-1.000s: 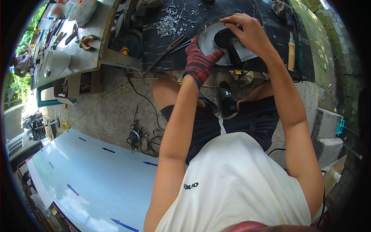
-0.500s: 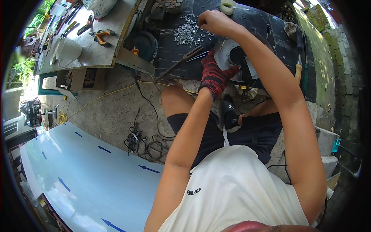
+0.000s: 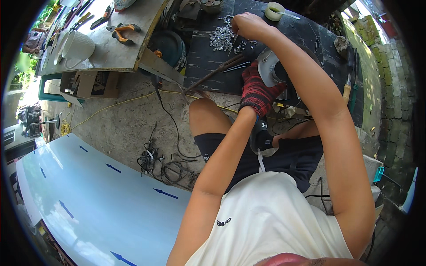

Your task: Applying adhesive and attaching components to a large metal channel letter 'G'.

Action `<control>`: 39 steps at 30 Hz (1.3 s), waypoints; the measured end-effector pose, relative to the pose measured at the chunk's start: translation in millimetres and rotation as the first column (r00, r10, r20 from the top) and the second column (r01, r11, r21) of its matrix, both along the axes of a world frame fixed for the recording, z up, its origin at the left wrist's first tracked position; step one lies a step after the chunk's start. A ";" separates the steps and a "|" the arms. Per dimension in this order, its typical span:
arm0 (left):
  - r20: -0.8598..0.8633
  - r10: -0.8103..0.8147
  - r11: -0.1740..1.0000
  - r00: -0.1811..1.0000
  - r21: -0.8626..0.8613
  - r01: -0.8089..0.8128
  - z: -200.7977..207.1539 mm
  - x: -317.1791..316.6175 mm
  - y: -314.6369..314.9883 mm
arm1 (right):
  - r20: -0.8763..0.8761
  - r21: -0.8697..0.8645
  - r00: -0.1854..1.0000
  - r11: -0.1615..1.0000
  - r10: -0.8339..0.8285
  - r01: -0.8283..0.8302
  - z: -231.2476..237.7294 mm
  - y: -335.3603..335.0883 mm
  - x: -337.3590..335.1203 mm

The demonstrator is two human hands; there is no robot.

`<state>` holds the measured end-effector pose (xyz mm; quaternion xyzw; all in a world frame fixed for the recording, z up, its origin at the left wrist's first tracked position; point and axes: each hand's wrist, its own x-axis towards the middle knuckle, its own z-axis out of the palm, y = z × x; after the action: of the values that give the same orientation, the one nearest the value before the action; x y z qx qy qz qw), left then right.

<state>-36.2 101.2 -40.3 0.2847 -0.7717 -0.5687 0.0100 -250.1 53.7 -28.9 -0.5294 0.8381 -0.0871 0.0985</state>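
My left hand (image 3: pixel 258 91), in a red and black knitted glove, is closed around the near left edge of a round silver metal disc (image 3: pixel 267 70) with a dark centre. Beyond it, my bare right hand (image 3: pixel 251 25) is pinched over the right side of a pile of small shiny metal pieces (image 3: pixel 221 39). A thin dark shape shows below its fingertips, too small to name. Part of the disc is hidden by my right forearm. Dark metal rods (image 3: pixel 214 72) lie on the black marbled tabletop (image 3: pixel 204 57), left of the glove.
At the far edge stands a round pale container (image 3: pixel 274 12) with a white stick across it. A wooden-handled tool (image 3: pixel 346 94) lies at the table's right. On the left bench are orange-handled pliers (image 3: pixel 124 33) and a white mug (image 3: pixel 78 46). Cables (image 3: pixel 171 170) cover the floor.
The view has shifted, so the table sits a little farther right. My right hand has moved slightly left over the metal pieces. My left hand keeps its hold on the disc.
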 end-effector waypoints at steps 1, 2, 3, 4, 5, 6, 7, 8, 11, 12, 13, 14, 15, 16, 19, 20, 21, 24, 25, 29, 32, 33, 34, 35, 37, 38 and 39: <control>-0.001 0.000 1.000 1.000 0.004 0.000 -1.2 0.4 0.7 | -0.025 0.007 1.000 1.000 0.000 0.000 0.5 0.2 0.3; -0.013 0.007 1.000 1.000 0.001 -0.007 -2.6 1.0 1.7 | -0.050 0.014 0.999 1.000 0.001 0.000 1.0 0.5 0.9; -0.026 0.014 1.000 1.000 -0.003 -0.015 -2.2 1.5 1.9 | -0.051 0.016 0.999 1.000 0.001 -0.001 1.5 -0.4 2.4; -0.027 0.015 1.000 1.000 -0.002 -0.015 -1.8 2.0 1.9 | -0.015 -0.015 1.000 1.000 0.009 -0.009 1.7 -2.0 4.5; -0.022 0.006 1.000 1.000 -0.011 -0.006 -1.2 2.5 1.8 | 0.022 -0.046 1.000 0.999 0.017 -0.016 2.6 -3.1 5.9; -0.018 -0.003 1.000 1.000 -0.022 0.003 -0.5 2.9 1.5 | 0.021 -0.046 1.000 0.999 0.017 -0.017 -0.7 -3.6 4.7; -0.019 -0.003 1.000 1.000 -0.022 0.003 -1.5 2.6 2.0 | -0.007 -0.036 0.999 0.999 0.032 -0.032 -4.3 -4.2 4.0; -0.026 -0.002 1.000 1.000 -0.025 0.001 -2.8 2.1 3.0 | -0.034 -0.026 0.998 0.999 0.046 -0.047 -6.9 -4.4 2.2; -0.020 -0.004 1.000 1.000 -0.025 0.004 -0.7 2.0 2.0 | -0.062 -0.005 0.997 0.998 0.055 -0.056 -10.0 -0.4 -4.8; -0.008 -0.008 1.000 1.000 -0.022 0.008 0.2 1.8 1.1 | -0.062 -0.006 0.996 0.998 0.057 -0.058 -8.4 -0.7 -2.9; -0.008 -0.007 1.000 1.000 -0.022 0.007 -0.6 2.1 1.3 | -0.047 -0.002 0.998 0.999 0.034 -0.034 -7.0 -0.3 -0.6; -0.008 0.001 1.000 1.000 -0.010 -0.001 -1.5 2.8 2.2 | -0.031 0.003 0.999 1.000 0.010 -0.010 -5.4 -0.5 1.3; -0.009 0.005 1.000 1.000 0.001 -0.005 -0.2 2.6 2.5 | -0.033 0.002 0.999 1.000 0.009 -0.009 -5.7 0.0 -0.4; -0.011 0.004 1.000 1.000 0.001 -0.004 1.0 1.9 2.0 | -0.039 -0.008 0.999 1.000 0.010 -0.010 -6.1 1.0 -2.1; 0.010 -0.010 1.000 1.000 0.004 0.010 0.9 1.9 0.9 | -0.040 -0.008 0.999 1.000 0.000 0.000 -4.4 -2.4 1.5; 0.005 -0.005 1.000 1.000 0.002 0.005 -1.6 2.0 1.4 | -0.037 0.001 0.999 1.000 -0.014 0.014 -3.2 -4.3 4.1; -0.002 -0.001 1.000 1.000 -0.001 0.001 -1.4 1.8 1.5 | -0.037 0.002 0.999 1.000 -0.013 0.013 -3.1 -4.6 4.3; 0.000 -0.019 1.000 1.000 -0.011 0.019 -0.5 1.2 -0.4 | -0.029 -0.018 0.999 0.999 0.040 -0.041 -4.2 -5.9 5.0; -0.001 -0.020 1.000 1.000 -0.011 0.020 -1.6 0.5 0.4 | -0.047 -0.011 0.999 1.000 0.019 -0.020 -5.8 -6.9 5.9; -0.001 -0.013 1.000 1.000 -0.019 0.013 0.4 -0.7 1.5 | -0.055 -0.051 0.998 0.998 0.025 -0.027 -0.1 -3.2 6.0; -0.005 0.008 0.999 1.000 -0.049 -0.008 -8.6 1.8 2.6 | 0.036 -0.184 0.994 0.978 -0.098 0.103 19.6 3.0 21.6; -0.030 0.021 0.997 0.999 -0.070 -0.023 -11.2 1.1 4.4 | 0.035 -0.184 0.994 0.977 -0.101 0.106 30.6 11.4 25.5; -0.029 0.020 0.997 0.999 -0.071 -0.022 -10.0 1.2 3.9 | 0.048 -0.291 0.994 0.951 -0.100 0.110 40.5 23.0 28.3; -0.024 0.022 0.998 0.999 -0.059 -0.023 -9.1 1.6 3.0 | 0.062 -0.394 0.993 0.912 -0.097 0.114 49.3 35.3 31.5; -0.024 0.006 0.999 1.000 -0.046 -0.007 -3.4 0.0 4.6 | 0.071 -0.469 0.990 0.872 -0.121 0.140 63.1 68.0 30.6; -0.007 0.016 0.999 1.000 -0.050 -0.016 -1.8 0.4 5.5 | 0.084 -0.539 0.988 0.827 -0.133 0.157 67.8 85.4 31.4; 0.009 0.019 0.998 1.000 -0.052 -0.018 0.3 0.3 7.3 | 0.085 -0.537 0.986 0.826 -0.146 0.169 76.1 107.5 35.7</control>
<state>-35.8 108.5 -40.0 0.2943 -0.7836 -0.5468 0.0190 -214.3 161.2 47.2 -0.4629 0.8177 -0.3390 -0.0462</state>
